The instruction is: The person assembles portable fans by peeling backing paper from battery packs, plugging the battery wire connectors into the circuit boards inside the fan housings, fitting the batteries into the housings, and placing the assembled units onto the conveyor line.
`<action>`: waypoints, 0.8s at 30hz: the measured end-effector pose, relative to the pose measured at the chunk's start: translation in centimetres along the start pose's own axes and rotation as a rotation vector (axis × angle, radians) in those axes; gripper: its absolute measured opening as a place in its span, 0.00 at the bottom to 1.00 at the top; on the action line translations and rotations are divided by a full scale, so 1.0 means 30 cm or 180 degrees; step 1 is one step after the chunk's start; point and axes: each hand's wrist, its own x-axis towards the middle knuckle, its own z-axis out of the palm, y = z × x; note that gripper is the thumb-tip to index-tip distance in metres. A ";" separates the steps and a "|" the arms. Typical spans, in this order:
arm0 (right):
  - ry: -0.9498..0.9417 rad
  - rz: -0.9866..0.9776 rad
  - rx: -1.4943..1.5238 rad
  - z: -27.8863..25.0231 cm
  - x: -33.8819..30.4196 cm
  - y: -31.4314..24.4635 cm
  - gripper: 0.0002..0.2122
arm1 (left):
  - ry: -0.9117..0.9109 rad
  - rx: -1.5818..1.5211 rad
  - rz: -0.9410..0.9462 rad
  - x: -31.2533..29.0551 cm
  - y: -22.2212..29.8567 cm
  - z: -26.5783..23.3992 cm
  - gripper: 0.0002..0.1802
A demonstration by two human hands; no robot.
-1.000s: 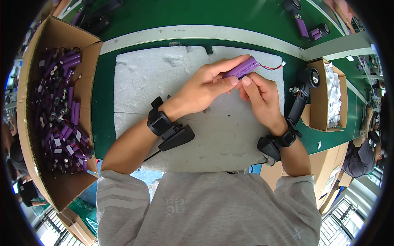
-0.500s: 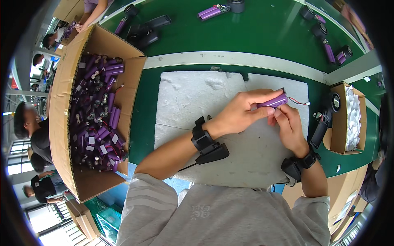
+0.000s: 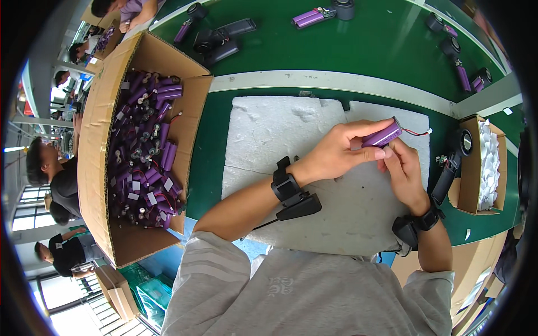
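My left hand (image 3: 330, 154) is closed on a purple battery pack (image 3: 383, 134), its index finger along the top and its thumb below. From the pack's right end runs a thin red and dark lead with a white connector (image 3: 430, 131). My right hand (image 3: 408, 173) is closed in a pinch at the pack's lower edge. What its fingertips hold, if anything, is hidden. Both hands are above a white foam board (image 3: 280, 126) that lies on the green table. Each wrist wears a black strapped device.
On the left stands a large cardboard box (image 3: 193, 120) full of purple battery packs. A black device housing (image 3: 446, 179) and a small carton (image 3: 471, 190) of white pieces are at right. Beyond the white rail (image 3: 336, 81) lie black housings (image 3: 224, 39) and part-assembled units (image 3: 314, 18). Co-workers sit farther left.
The whole view has shifted, so the box and table appear farther right. The battery pack tilts slightly more upward at its lead end. Both hands keep nearly the same grip.
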 end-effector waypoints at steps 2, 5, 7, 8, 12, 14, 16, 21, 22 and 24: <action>0.0018 -0.0014 0.0039 0.005 0.002 -0.002 0.13 | -0.0013 -0.0100 0.0030 -0.002 -0.008 0.001 0.31; -0.0008 -0.0012 0.0055 -0.011 -0.008 0.023 0.14 | -0.0016 -0.0127 -0.0004 0.006 -0.007 0.003 0.31; -0.0025 -0.0040 0.0105 -0.007 -0.007 0.022 0.14 | -0.0074 -0.0145 -0.0113 0.008 0.001 0.002 0.32; -0.0010 -0.0042 0.0127 -0.005 -0.005 0.018 0.15 | -0.0042 -0.0124 -0.0105 0.005 0.004 -0.001 0.32; 0.0013 -0.0045 0.0127 -0.006 -0.003 0.021 0.14 | 0.0038 -0.0126 -0.0041 0.007 -0.011 0.004 0.32; 0.0031 -0.0034 0.0083 -0.008 -0.003 0.022 0.14 | 0.0096 0.0677 0.0381 0.003 -0.016 -0.008 0.32; 0.0101 0.0011 0.0162 -0.007 -0.003 0.019 0.13 | 0.0039 0.0990 0.0631 0.016 -0.016 -0.010 0.32; 0.0297 0.0035 0.0179 -0.004 -0.004 0.008 0.05 | 0.0261 0.0692 0.0427 -0.002 -0.010 -0.003 0.28; 0.0292 -0.0083 0.0108 -0.004 -0.001 0.012 0.04 | 0.0159 0.0609 0.0460 0.003 -0.012 -0.002 0.28; 0.0329 -0.0157 -0.0008 -0.006 0.002 0.004 0.04 | 0.0314 0.0571 0.0229 -0.006 -0.012 0.000 0.27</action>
